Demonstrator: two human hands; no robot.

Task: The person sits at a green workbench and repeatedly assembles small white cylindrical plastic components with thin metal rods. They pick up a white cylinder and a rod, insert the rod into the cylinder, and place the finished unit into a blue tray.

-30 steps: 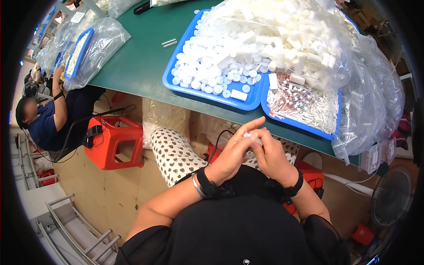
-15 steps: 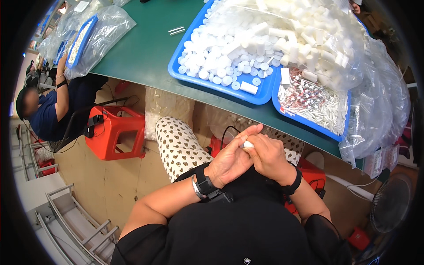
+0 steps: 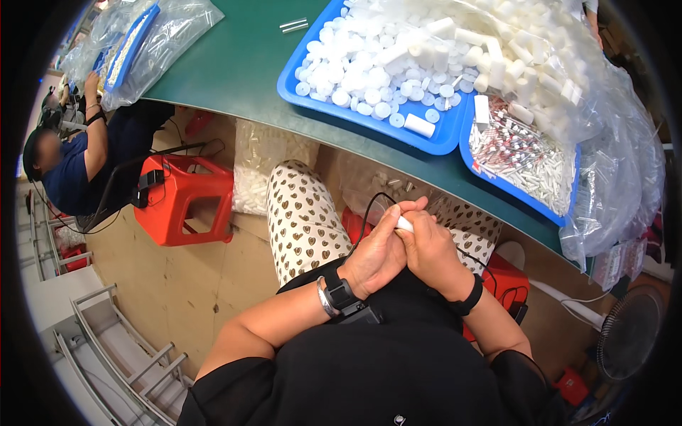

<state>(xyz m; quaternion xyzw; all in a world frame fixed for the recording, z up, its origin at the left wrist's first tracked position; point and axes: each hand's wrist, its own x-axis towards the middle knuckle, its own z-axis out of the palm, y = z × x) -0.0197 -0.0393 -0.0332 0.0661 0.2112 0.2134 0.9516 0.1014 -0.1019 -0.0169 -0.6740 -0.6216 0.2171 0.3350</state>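
Above my lap, close to the table's front edge, my two hands meet around a small white cylindrical piece point(image 3: 404, 224). My left hand point(image 3: 379, 254) has its palm turned up, with its thumb against the piece and its fingers behind it, partly covered. The right hand point(image 3: 432, 250) is closed around the piece from the other side, fingers curled. Only one rounded white end shows between the thumbs; the remainder is hidden by the fingers.
A blue tray point(image 3: 447, 144) holds white discs and cylinders. A smaller blue tray point(image 3: 522, 196) holds thin red and white parts, with bagged cylinders point(image 3: 511, 53) behind. Two metal rods point(image 3: 293, 25) lie on the green table point(image 3: 234, 67). A co-worker point(image 3: 74, 160) sits left, near a red stool point(image 3: 186, 199).
The view has shifted slightly, so the trays sit farther right in it. Both hands stay together on the white piece, which shows a little more between the thumbs.
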